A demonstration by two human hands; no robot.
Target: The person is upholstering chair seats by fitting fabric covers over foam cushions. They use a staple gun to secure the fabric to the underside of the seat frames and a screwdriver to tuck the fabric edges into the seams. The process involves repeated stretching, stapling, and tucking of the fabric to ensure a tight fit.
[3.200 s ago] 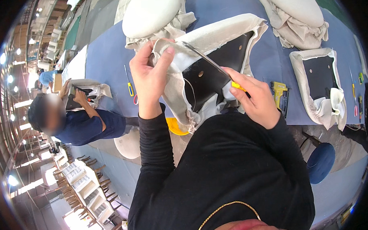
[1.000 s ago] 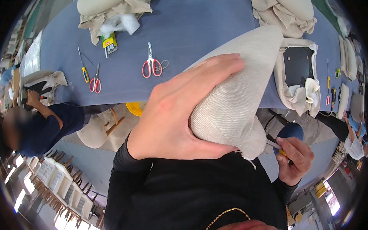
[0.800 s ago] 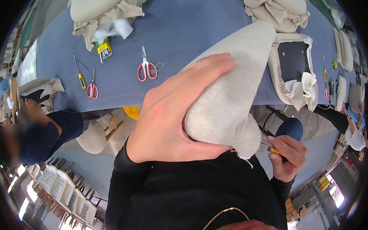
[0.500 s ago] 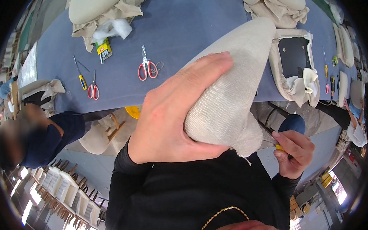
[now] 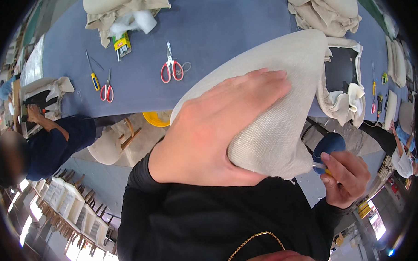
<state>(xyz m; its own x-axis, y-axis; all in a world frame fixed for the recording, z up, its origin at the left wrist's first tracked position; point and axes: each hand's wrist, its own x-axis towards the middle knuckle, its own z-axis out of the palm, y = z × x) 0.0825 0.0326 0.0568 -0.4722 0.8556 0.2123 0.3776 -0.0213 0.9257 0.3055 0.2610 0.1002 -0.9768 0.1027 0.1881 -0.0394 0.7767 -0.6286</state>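
Observation:
A beige fabric-covered seat cushion (image 5: 274, 142) is tilted up in front of me. My left hand (image 5: 209, 130) is closed around its near corner, thumb underneath and fingers spread over the cloth. At the right, my right hand (image 5: 344, 178) pinches a screwdriver (image 5: 320, 165), with its metal shaft and a bit of yellow handle showing. The shaft reaches the lower right edge of the cushion, where the cloth is bunched; its tip is hidden there. A loose thread hangs from that edge.
On the blue-grey table (image 5: 215, 33) lie red-handled scissors (image 5: 171, 69), a second pair (image 5: 107, 92), a screwdriver (image 5: 95, 81) and a small yellow box (image 5: 122, 45). Cushions with loose cloth (image 5: 324, 9) stand at the back. A co-worker (image 5: 48, 150) works at left. An upholstered frame (image 5: 324, 80) lies right.
The cushion and both my hands have shifted right in the picture. The cushion lies flatter, showing more of its far side. The co-worker's hand at left has come into view.

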